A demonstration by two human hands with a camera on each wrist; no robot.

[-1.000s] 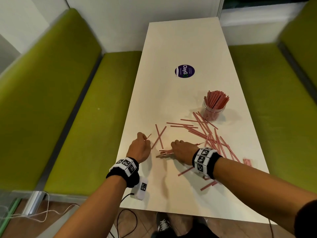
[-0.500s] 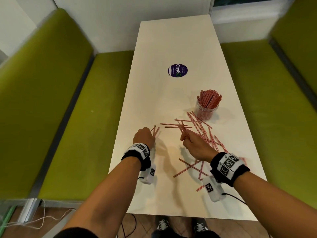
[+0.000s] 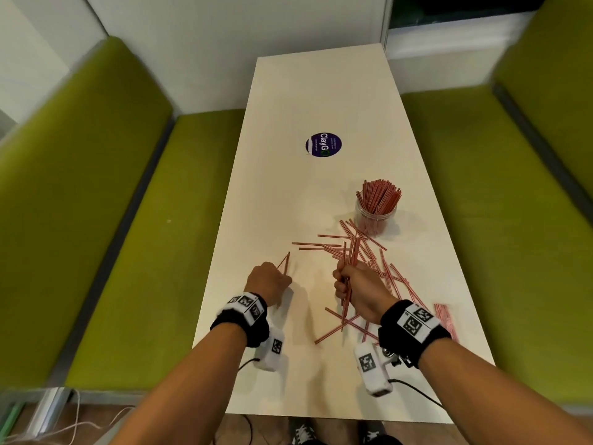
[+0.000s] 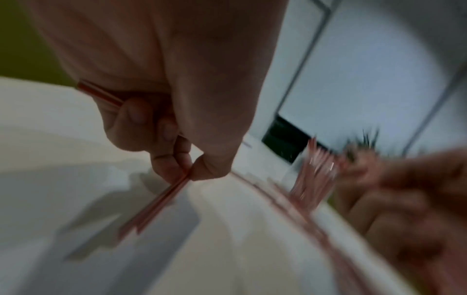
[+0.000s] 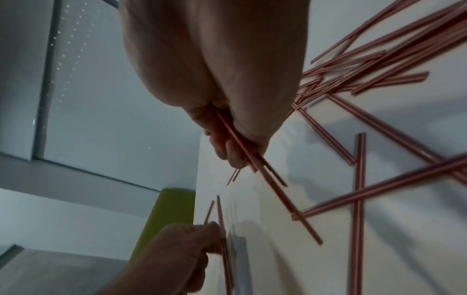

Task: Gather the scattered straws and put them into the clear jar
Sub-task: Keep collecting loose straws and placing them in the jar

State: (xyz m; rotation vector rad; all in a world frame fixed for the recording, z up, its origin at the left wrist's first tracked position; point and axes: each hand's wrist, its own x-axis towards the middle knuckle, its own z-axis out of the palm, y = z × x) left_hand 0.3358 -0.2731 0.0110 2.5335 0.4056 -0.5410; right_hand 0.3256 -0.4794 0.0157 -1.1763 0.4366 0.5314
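Thin red straws (image 3: 369, 252) lie scattered on the white table (image 3: 321, 91) in front of a clear jar (image 3: 376, 216) packed with upright straws. My left hand (image 3: 269, 281) grips a few straws (image 3: 285, 262) near the table's left edge; in the left wrist view the fingers (image 4: 164, 139) curl round them. My right hand (image 3: 356, 289) holds a small bundle of straws (image 3: 351, 255) upright above the table, a little nearer than the pile. The right wrist view shows that bundle (image 5: 265, 179) sticking out below the fist.
Green bench seats (image 3: 112, 236) flank the table on both sides. A round purple sticker (image 3: 323, 145) lies mid-table. More loose straws (image 3: 337, 326) sit near the right wrist, and a small stack (image 3: 444, 319) lies by the right edge. Cables trail off the near edge.
Both hands have lifted off the table with straws gathered in them. The right hand turned its bundle from lying flat to upright.
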